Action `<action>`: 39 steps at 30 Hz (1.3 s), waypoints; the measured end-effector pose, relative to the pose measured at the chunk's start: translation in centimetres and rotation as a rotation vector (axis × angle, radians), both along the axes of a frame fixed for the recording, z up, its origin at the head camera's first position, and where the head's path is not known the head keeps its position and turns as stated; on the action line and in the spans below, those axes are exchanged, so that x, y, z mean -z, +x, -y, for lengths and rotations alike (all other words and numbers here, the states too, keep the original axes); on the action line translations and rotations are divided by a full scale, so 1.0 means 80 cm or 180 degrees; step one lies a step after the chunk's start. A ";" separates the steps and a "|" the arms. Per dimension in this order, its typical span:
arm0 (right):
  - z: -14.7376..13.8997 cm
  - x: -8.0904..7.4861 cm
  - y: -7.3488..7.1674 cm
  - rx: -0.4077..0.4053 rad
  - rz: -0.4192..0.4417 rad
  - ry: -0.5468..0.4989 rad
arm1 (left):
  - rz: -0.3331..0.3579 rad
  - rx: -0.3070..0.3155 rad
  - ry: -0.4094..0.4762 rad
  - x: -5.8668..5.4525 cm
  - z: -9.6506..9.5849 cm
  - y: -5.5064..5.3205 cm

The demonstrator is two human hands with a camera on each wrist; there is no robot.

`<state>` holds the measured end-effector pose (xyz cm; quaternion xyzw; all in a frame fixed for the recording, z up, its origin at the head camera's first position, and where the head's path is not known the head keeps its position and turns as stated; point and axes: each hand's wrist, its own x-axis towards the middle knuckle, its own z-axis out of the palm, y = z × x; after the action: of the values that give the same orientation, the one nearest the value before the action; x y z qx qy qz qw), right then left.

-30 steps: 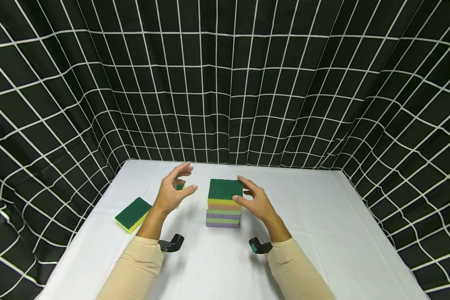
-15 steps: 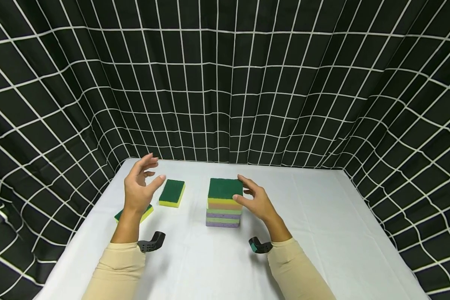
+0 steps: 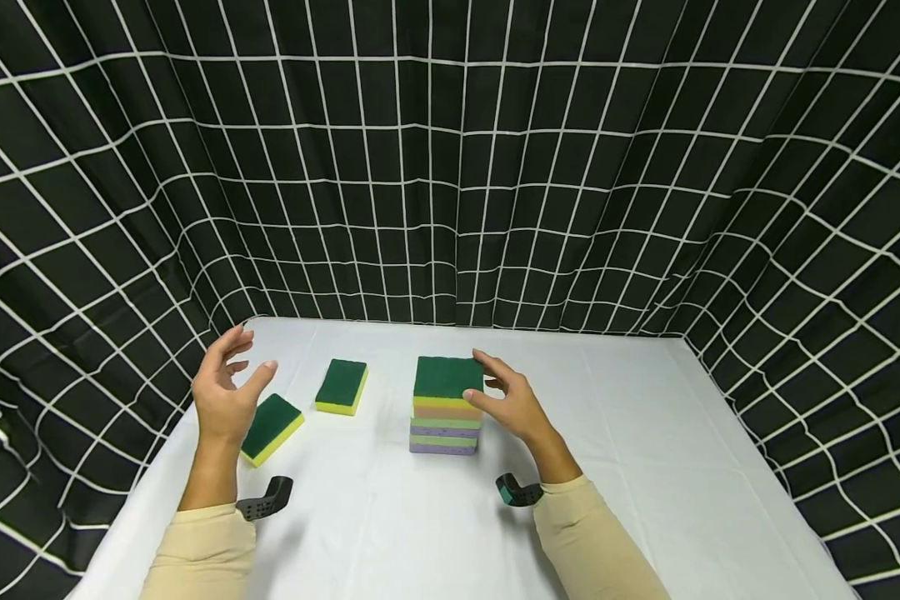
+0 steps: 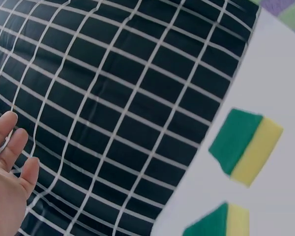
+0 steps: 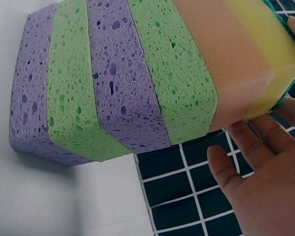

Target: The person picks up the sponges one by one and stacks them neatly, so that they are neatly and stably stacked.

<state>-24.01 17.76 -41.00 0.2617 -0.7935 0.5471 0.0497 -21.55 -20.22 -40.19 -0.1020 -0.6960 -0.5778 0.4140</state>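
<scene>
A stack of sponges point(image 3: 446, 425) stands upright near the table's middle. In the right wrist view its layers are purple sponges point(image 5: 32, 83), green ones, then an orange sponge point(image 5: 236, 73) and a yellow scrub sponge point(image 5: 280, 37) topped with green. My right hand point(image 3: 512, 402) rests at the right side of the top layers, thumb by the front corner, fingers along the side. My left hand point(image 3: 225, 398) hovers at the left, fingers loosely bent, holding nothing. Close by it lies a green-and-yellow scrub sponge point(image 3: 272, 427), partly behind the hand. Another scrub sponge point(image 3: 342, 383) lies farther back.
A white-covered table point(image 3: 600, 467) carries everything. Black cloth with a white grid point(image 3: 450, 167) hangs at the back and both sides, close to the left hand. Black wrist devices point(image 3: 520, 490) sit at both sleeves.
My left hand has moved left, away from the stack, passing over the two loose scrub sponges and uncovering the farther one. The right hand and stack have stayed put.
</scene>
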 end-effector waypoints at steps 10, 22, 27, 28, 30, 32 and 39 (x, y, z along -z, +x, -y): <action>0.000 0.002 -0.001 0.0024 0.0058 -0.0001 | 0.0532 -0.0563 -0.0007 0.035 0.034 0.017; 0.000 0.001 0.000 0.0019 0.0034 0.0008 | 0.0964 -0.0848 0.0018 0.081 0.049 0.023; 0.000 0.002 0.000 0.0029 0.0037 0.0010 | 0.1369 -0.0793 -0.0011 0.101 0.053 0.028; 0.000 0.002 0.000 0.0037 0.0045 0.0012 | 0.1481 -0.0755 -0.0023 0.105 0.054 0.029; 0.000 0.002 0.000 0.0050 0.0059 0.0023 | 0.1684 -0.0670 -0.0066 0.113 0.055 0.031; 0.001 0.001 0.000 0.0062 0.0070 0.0028 | 0.1900 -0.0575 -0.0111 0.120 0.057 0.033; 0.001 0.003 0.000 0.0059 0.0056 0.0000 | 0.2482 -0.0357 -0.0403 0.138 0.064 0.040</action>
<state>-23.98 17.64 -41.25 0.2496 -0.7963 0.5488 0.0478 -18.38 -25.30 -51.26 0.1378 -0.8397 -0.5056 0.1425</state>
